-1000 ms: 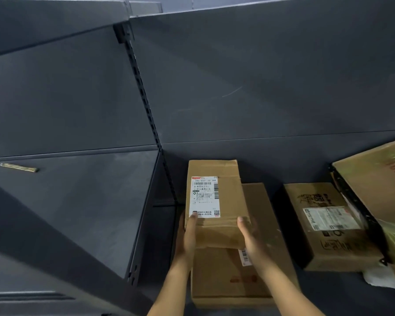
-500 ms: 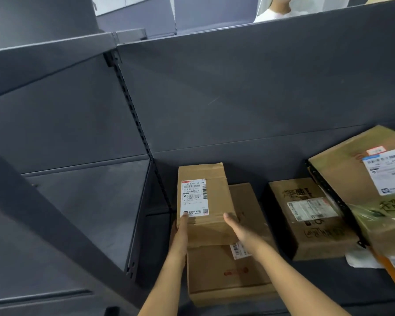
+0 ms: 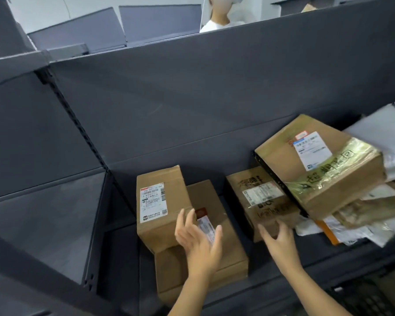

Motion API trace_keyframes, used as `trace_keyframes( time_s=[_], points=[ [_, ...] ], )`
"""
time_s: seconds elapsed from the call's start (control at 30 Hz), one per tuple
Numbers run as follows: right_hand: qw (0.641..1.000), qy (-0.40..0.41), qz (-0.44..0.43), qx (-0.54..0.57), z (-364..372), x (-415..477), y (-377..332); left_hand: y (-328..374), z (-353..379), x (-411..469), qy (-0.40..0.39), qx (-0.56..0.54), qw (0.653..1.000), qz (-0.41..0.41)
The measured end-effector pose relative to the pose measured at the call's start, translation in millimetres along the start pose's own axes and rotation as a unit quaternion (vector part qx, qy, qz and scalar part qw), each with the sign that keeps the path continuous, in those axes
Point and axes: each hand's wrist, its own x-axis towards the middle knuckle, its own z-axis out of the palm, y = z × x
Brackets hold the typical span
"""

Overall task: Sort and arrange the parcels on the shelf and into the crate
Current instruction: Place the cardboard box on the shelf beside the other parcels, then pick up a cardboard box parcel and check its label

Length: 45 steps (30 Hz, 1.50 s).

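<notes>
A small labelled cardboard box [image 3: 159, 206] lies on top of a larger flat cardboard box [image 3: 214, 254] at the left end of the dark shelf [image 3: 267, 272]. My left hand [image 3: 198, 240] hovers open over the flat box, beside the small box's right edge, holding nothing. My right hand [image 3: 279, 245] is open, its fingers reaching to the near edge of a printed brown box [image 3: 260, 199] in the middle. To the right, a big taped box [image 3: 317, 165] leans tilted over the pile.
White and grey mailer bags [image 3: 374, 226] lie heaped under and beside the big box at the right. A grey back panel [image 3: 192, 106] and a slotted upright [image 3: 78, 126] bound the bay. A person in white [image 3: 217, 19] stands behind the panel. A dark crate [image 3: 372, 299] shows at bottom right.
Both hands have let go of the small labelled box. The left hand drew back to its right side; the right hand moved right to the printed brown box. The view swung up and right.
</notes>
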Motion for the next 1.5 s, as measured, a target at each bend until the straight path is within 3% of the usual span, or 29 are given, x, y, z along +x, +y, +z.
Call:
trace_keyframes(
  time_s=[0.07,0.17,0.23,0.37,0.63,0.93,1.13,1.37,1.5],
  points=[
    [1.000,0.018,0.018,-0.008,-16.6,2.3,9.4,9.3,19.2,3.0,-0.071,-0.030,0.997,-0.001],
    [0.999,0.021,0.034,-0.011,-34.0,5.0,21.1,19.3,45.5,10.3,-0.201,-0.162,0.959,-0.119],
    [0.999,0.019,0.040,-0.004,-42.0,7.9,28.3,23.3,60.1,11.5,-0.247,-0.206,0.926,-0.195],
    [0.997,0.006,0.077,0.000,-50.3,24.6,38.1,21.8,90.3,10.6,-0.295,-0.254,0.860,-0.329],
    [0.989,-0.026,0.125,0.075,-52.2,69.2,49.2,1.1,144.6,7.7,-0.293,-0.292,0.797,-0.440],
    [0.977,-0.048,0.159,0.137,-50.4,105.2,51.3,11.7,173.6,16.4,-0.344,-0.291,0.790,-0.415],
    [0.977,-0.065,0.164,0.121,-56.0,108.7,54.7,12.6,162.4,11.1,-0.300,-0.296,0.797,-0.432],
    [0.965,-0.052,0.203,0.160,-44.3,93.7,54.0,26.9,141.4,-16.8,-0.312,-0.323,0.779,-0.437],
    [0.963,-0.037,0.219,0.153,-44.9,93.3,45.7,33.2,130.7,-17.1,-0.303,-0.339,0.789,-0.413]
  ],
)
